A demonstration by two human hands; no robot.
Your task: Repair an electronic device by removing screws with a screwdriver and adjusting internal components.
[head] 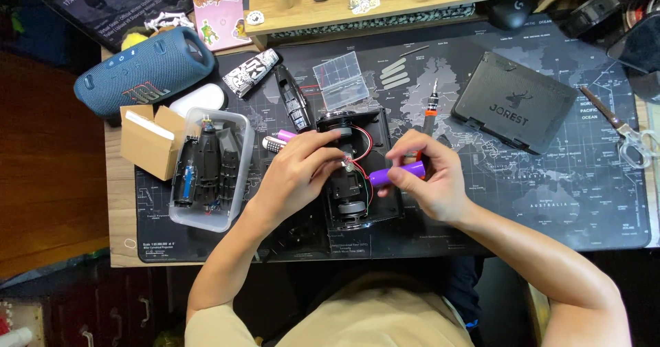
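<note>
Right hand (430,178) pinches the purple cell (397,174), lying left-right, just right of the open casing (357,175), where left hand (299,171) fingers press wires.

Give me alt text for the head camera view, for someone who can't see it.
Two bare hands work over an opened black device on a map-printed desk mat: the left hand touches its red wires, the right hand holds a purple cylindrical battery.

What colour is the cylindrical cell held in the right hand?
Purple; the cylindrical cell in the right hand shows best in the head view.
</note>
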